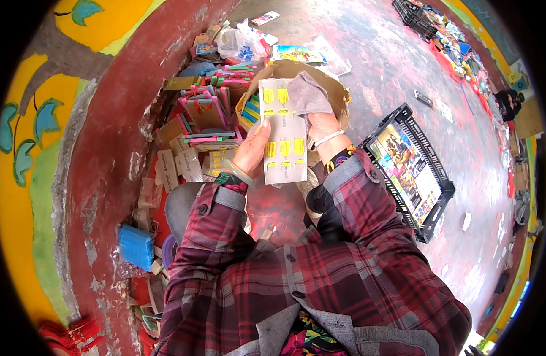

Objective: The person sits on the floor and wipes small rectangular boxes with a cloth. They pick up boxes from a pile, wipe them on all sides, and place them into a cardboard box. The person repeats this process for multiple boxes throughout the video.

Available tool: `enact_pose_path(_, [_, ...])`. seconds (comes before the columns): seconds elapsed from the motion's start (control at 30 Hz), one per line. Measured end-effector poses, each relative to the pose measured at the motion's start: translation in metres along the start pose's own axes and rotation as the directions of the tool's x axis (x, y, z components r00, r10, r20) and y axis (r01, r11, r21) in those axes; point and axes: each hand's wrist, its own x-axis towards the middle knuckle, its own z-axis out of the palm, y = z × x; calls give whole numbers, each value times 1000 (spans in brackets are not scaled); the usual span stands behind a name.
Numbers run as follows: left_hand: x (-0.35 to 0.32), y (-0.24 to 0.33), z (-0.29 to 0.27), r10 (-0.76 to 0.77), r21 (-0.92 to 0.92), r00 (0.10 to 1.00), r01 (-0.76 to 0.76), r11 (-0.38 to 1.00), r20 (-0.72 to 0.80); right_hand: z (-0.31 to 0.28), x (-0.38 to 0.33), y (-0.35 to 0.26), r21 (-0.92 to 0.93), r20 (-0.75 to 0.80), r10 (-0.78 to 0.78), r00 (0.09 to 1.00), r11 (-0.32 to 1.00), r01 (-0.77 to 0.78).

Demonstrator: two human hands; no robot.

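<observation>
My left hand (252,149) grips the left edge of a flat grey cardboard box (285,133) with yellow printed patches, its thumb on the face. The box is held upright in front of me. In my right hand (325,126) is a bunched grey-brown cloth (310,95), which lies against the box's upper right part. Some of the right fingers are hidden behind the cloth. Just beyond both hands stands an open brown carton (339,88) with colourful flat items inside at its left.
Bundles of pink and green framed boards (209,115) are piled at the left along a red wall (115,172). A blue packet (135,247) lies below them. To the right sits a black plastic crate (445,191) with printed sheets. Near the pile is a white plastic bag (240,43).
</observation>
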Motion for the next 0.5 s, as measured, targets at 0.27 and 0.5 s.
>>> enact_pose_path(0.27, [10,-8,-20,266,175,945,-234,956,-190,16,-10,28,-143,123,76,989,988,-58])
enact_pose_path(0.5, [6,24,-24,374,117,863,-355,927,-341,20,-6,73,242,306,291,906,897,-370])
